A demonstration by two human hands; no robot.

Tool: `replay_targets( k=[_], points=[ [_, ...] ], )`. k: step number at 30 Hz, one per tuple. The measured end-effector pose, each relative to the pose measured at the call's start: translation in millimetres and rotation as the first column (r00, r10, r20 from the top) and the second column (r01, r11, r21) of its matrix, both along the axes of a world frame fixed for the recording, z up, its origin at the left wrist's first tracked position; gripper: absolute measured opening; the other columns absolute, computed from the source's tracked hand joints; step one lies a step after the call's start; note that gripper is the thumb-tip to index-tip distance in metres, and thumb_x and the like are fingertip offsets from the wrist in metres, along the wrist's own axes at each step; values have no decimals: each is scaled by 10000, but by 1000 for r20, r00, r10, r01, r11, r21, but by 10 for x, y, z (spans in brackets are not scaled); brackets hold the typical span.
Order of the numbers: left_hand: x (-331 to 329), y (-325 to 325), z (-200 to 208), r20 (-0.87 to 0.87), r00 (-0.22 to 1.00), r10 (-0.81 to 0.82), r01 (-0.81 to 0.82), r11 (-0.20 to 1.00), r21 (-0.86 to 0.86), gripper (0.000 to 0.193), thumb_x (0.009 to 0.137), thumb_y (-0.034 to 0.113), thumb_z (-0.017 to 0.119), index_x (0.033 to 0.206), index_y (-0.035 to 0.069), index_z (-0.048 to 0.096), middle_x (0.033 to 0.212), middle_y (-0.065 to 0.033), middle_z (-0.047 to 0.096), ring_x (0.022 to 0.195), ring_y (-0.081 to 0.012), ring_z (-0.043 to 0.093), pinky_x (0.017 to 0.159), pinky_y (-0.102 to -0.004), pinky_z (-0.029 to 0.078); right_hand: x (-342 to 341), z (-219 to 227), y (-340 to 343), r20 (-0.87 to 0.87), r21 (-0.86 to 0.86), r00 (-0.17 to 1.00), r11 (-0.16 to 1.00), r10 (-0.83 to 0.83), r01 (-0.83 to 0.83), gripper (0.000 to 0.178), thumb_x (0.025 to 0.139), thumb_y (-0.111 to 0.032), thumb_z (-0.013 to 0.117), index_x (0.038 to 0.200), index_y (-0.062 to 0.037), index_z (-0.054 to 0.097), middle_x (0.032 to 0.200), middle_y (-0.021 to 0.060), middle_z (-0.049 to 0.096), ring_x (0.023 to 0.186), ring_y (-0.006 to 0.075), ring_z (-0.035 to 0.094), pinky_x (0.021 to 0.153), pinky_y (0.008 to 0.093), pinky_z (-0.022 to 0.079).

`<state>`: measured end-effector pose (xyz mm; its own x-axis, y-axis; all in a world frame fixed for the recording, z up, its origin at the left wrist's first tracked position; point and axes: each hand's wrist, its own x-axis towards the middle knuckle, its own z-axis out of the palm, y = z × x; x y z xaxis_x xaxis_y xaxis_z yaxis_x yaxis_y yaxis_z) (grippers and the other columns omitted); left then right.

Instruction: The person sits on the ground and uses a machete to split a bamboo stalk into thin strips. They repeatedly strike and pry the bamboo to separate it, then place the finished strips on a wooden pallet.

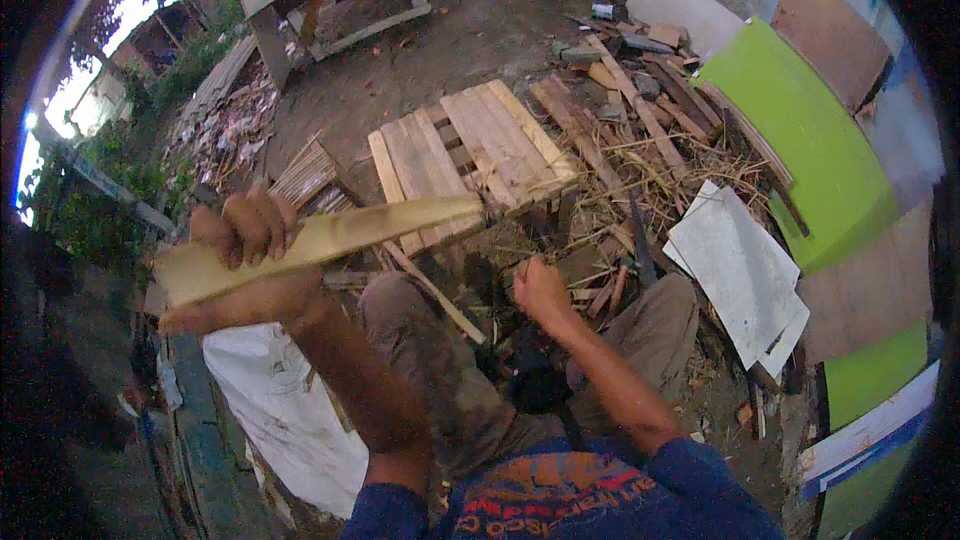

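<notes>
A pale wooden board (335, 238) lies in the left hand (270, 302), fingers and thumb wrapped about its wide end; its narrow tip reaches the near edge of the slatted wooden platform (500, 138). The right hand (541, 290) is curled near that platform's near right corner; whether it grips anything, I cannot tell. Scrap wood (645, 105) lies beyond the platform's right edge.
</notes>
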<state>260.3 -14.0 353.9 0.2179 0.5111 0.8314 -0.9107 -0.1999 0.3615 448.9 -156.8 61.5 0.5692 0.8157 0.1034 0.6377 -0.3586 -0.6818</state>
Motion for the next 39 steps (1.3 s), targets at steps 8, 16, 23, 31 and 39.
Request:
replay_targets(
  k=[8, 16, 23, 31, 39],
  points=[
    [-76, 22, -55, 1, 1000, 0, 0, 1000, -10, 686, 720, 823, 585, 703, 168, 381, 596, 17, 338, 497, -130, 326, 457, -291, 297, -20, -212, 68, 8, -3, 999, 999, -34, 34, 331, 918, -280, 610, 1010, 31, 542, 715, 262, 647, 690, 491, 630, 650, 560, 511],
    [-72, 33, -98, -3, 1000, 2, -2, 1000, -10, 680, 732, 814, 581, 706, 165, 378, 599, 15, 338, 498, -129, 321, 460, -291, 292, -87, -70, -82, -81, 60, 994, 995, -79, 84, 365, 910, -275, 643, 1000, 60, 529, 666, 248, 638, 636, 464, 635, 570, 531, 502],
    [-59, 98, -77, -7, 999, 43, -43, 999, -8, 674, 742, 805, 577, 710, 163, 375, 601, 13, 338, 498, -129, 316, 463, -290, 287, -233, 699, -103, -294, 260, 955, 959, -33, 113, 325, 919, -270, 635, 987, 27, 521, 736, 262, 639, 687, 441, 650, 603, 509, 496],
    [-81, 83, -104, 22, 999, 42, -42, 999, -15, 668, 754, 796, 573, 714, 160, 372, 604, 12, 338, 499, -128, 311, 466, -289, 282, -120, 160, -51, -110, 133, 994, 991, -2, 17, 268, 914, -238, 632, 903, 22, 566, 779, 264, 641, 715, 440, 641, 619, 484, 479],
    [-755, 314, -219, 176, 975, 137, -123, 988, -89, 662, 765, 786, 569, 717, 157, 369, 606, 10, 339, 499, -127, 306, 469, -288, 277, -282, 181, -139, -380, 498, 924, 835, -34, 235, 352, 939, -351, 661, 978, -8, 590, 651, 89, 607, 542, 227, 604, 528, 400, 465]
  ],
)
